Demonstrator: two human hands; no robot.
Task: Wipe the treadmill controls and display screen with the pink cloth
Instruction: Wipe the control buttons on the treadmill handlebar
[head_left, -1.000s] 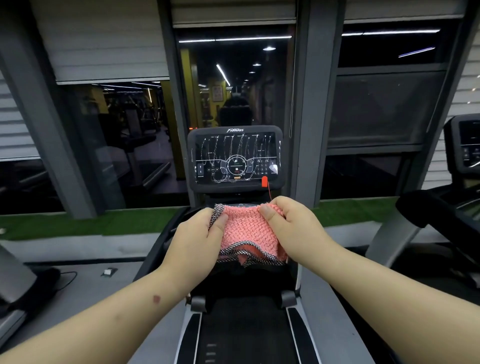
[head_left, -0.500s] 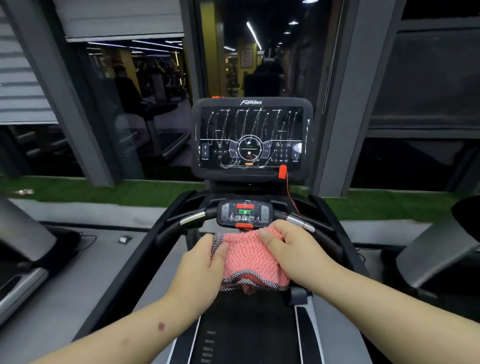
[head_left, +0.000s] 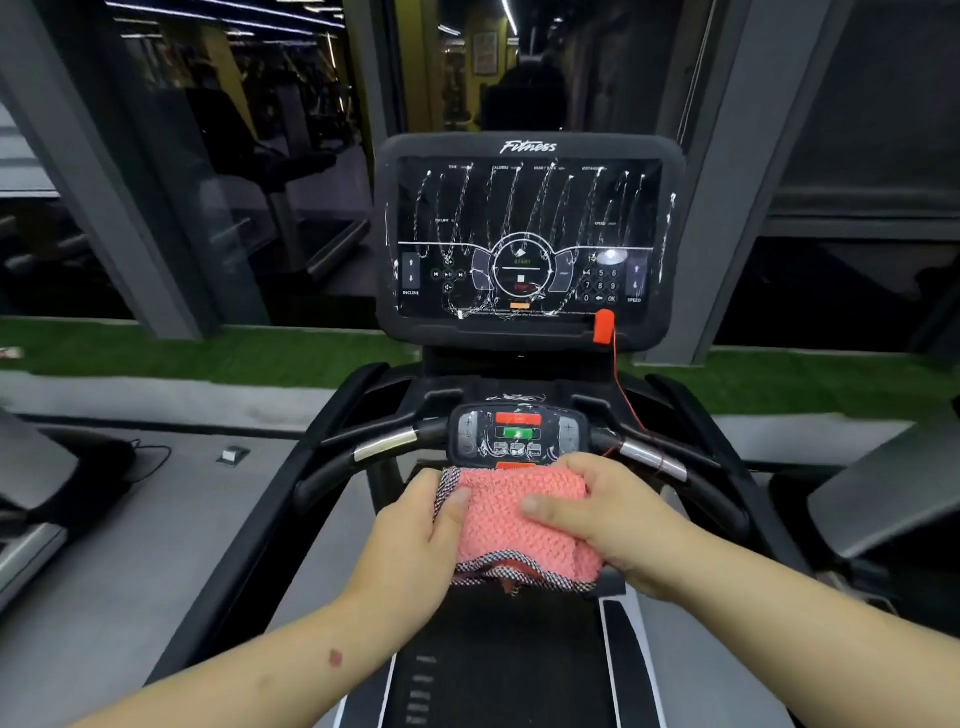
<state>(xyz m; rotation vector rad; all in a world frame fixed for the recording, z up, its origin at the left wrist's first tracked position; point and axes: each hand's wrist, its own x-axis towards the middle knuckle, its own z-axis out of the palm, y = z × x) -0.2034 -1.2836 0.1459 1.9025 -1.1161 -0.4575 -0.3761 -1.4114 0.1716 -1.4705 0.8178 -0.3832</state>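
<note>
The big treadmill (head_left: 291, 499) stands in front of the person, with its dark belt running down the middle. At the top is the display screen (head_left: 527, 236). It is wide and stands up tall, and it has white streaky marks all over it. Lower down, between the two handle bars, sits the small control panel (head_left: 517, 436) with red and green buttons. It has white smears on it too. Just below that panel is the pink cloth (head_left: 514, 525), folded into a thick pad. Both hands hold it. The left hand (head_left: 415, 540) grips its left edge, with the thumb on top and the other fingers curled under. The right hand (head_left: 608, 519) grips the right side the same way. The top edge of the cloth is just at the bottom of the small panel, maybe touching it. So the panel is right ahead of the fingers, and the screen is farther up and away. The right hand looks a little nearer to the panel.
</note>
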